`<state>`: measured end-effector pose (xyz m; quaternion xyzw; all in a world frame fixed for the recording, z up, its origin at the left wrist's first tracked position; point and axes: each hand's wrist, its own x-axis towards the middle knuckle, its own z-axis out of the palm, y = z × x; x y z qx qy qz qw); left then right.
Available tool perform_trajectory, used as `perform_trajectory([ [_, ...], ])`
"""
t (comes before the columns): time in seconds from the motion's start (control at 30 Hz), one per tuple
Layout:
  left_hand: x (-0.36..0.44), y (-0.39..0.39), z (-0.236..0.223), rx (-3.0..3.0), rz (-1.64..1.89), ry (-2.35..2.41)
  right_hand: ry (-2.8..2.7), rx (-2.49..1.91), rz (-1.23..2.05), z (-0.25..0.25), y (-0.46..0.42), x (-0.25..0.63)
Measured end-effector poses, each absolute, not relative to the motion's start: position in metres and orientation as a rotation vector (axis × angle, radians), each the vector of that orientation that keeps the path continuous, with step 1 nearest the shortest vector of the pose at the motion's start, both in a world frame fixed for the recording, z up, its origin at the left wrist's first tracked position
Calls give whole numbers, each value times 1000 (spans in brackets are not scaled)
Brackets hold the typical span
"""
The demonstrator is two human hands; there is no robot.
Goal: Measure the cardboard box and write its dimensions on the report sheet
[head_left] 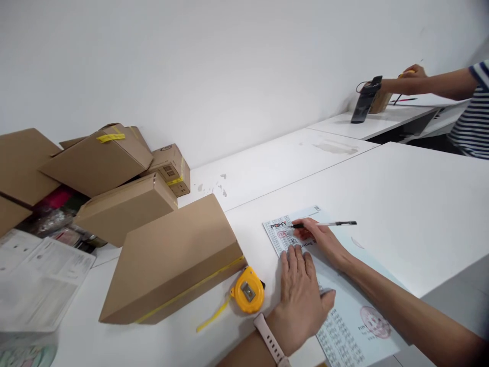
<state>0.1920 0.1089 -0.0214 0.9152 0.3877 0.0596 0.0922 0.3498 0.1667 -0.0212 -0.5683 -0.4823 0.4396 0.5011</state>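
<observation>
My right hand [319,235] is closed around a pen [338,223], its tip end over the upper part of a printed light-blue sheet [338,285]. The sheet carries dense small print, a "PONY" heading and red round stamps. My left hand [300,295] lies flat across the sheet's left edge, fingers stretched out, with a pale pink watch band on the wrist. Just left of that hand sits a yellow tape measure [248,290] with a short piece of its blade out. Beside it rests a closed cardboard box [171,260] with yellow tape along one side.
More cardboard boxes [99,158] are heaped at the left by the wall, near plastic-wrapped items and printed papers [38,280]. At the far right a person in a striped sleeve [473,112] reaches over another box behind a dark bottle [364,102].
</observation>
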Motion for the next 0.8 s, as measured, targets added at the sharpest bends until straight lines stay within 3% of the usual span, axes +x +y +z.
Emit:
perform_trajectory([
  [0.8, 187, 113, -19, 2622, 190, 1102, -1356, -1566, 729, -37, 168, 361],
])
